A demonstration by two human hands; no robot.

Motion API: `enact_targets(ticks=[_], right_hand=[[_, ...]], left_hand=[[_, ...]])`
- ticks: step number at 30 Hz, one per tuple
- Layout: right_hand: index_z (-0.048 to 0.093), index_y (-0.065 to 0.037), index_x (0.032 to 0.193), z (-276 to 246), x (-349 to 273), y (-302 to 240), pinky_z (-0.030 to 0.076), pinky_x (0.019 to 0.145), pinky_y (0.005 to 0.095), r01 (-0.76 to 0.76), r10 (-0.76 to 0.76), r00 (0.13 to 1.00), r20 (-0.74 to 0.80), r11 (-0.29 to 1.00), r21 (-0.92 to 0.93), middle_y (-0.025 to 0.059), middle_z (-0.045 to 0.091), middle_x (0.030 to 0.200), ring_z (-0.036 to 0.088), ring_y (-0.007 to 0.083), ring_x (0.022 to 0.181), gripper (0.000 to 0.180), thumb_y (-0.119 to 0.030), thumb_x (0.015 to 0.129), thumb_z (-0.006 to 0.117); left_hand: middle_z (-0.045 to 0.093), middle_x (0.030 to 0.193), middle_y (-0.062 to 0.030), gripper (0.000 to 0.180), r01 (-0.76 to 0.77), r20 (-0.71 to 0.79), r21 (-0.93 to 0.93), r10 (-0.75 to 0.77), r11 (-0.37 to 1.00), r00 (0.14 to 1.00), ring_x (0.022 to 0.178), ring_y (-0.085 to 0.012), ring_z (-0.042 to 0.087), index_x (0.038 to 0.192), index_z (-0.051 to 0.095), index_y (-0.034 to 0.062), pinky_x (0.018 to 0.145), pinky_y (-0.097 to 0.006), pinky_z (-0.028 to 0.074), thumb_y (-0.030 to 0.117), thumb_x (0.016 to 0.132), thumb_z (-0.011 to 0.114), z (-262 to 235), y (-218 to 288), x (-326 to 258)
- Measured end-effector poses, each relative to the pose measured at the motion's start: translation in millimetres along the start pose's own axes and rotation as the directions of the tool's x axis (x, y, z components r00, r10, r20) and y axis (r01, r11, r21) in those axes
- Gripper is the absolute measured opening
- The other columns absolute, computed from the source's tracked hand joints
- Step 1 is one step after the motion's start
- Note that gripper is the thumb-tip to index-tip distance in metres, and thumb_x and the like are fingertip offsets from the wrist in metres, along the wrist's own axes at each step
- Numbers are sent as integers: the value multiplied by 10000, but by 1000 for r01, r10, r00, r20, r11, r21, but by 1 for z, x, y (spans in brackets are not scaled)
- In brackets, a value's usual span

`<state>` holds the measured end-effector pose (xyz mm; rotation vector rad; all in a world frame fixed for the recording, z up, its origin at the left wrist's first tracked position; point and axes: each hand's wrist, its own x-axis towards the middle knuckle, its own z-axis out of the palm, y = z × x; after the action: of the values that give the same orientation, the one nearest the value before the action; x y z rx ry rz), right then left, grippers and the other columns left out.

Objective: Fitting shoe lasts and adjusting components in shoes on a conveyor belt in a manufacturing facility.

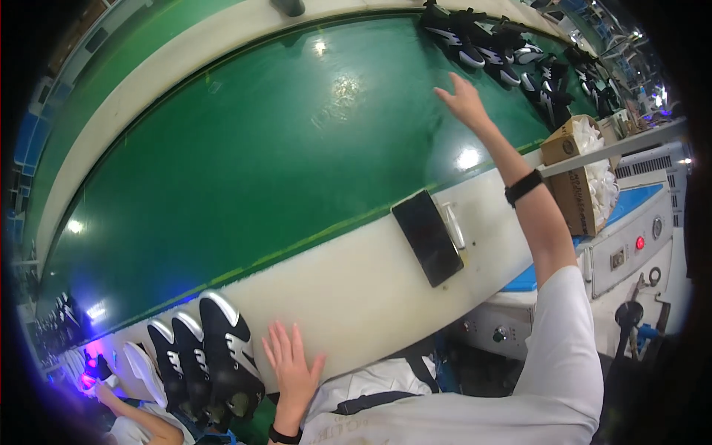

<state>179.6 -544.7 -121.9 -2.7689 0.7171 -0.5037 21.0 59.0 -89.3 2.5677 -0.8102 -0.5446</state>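
Note:
My left hand [293, 365] rests on the pale table ledge [341, 311] with its fingers spread, holding nothing. Just to its left stand black shoes [226, 341] with silver toe caps and white side markings, in a row along the ledge. My right arm stretches far out over the green conveyor belt [259, 163]. At its end my right hand [465, 102] has its thumb and fingers apart and grips nothing. Nearest to that hand, and apart from it, lies a group of black-and-white shoes [471, 52] on the belt's far right.
A dark phone-like slab [428, 239] lies on the ledge beside a silver handle-shaped piece [454, 225]. To the right, a cardboard box [575, 193] holds white crumpled material, near a machine panel [630, 230]. A co-worker's arm [137, 415] shows at lower left near violet light.

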Motion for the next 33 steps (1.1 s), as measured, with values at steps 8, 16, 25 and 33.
enact_targets(ticks=[8,16,25,33], right_hand=[[428,81,1366,39,80,101,375,1080,400,-484,553,833,23,708,515,224,522,1367,491,329,1299,840,-374,773,812],[590,-12,1075,50,139,153,597,781,377,-356,633,652,417,-230,906,161,628,1012,631,240,877,477,-345,816,812],[539,-92,758,46,84,101,403,406,168,-459,486,609,627,-430,778,5,574,708,495,59,493,235,-159,870,735],[566,75,1234,-51,23,140,497,898,346,-434,419,886,196,900,37,179,654,1110,631,257,1020,786,-502,752,796]], left_hand=[[235,1544,-315,816,26,-17,152,-23,988,1000,1427,-504,217,1452,382,-15,1133,-662,141,520,879,608,13,-22,-13],[225,1543,-304,829,-15,2,206,15,978,1000,1423,-507,225,1485,314,14,1119,-663,166,547,905,573,15,-23,-13],[258,1520,-301,837,-33,-14,187,37,982,999,1393,-509,261,1440,395,3,1106,-679,189,581,871,600,17,-21,-11],[247,1524,-297,821,-24,-20,178,28,984,999,1405,-504,245,1457,372,7,1110,-672,176,561,890,586,11,-13,-8]])
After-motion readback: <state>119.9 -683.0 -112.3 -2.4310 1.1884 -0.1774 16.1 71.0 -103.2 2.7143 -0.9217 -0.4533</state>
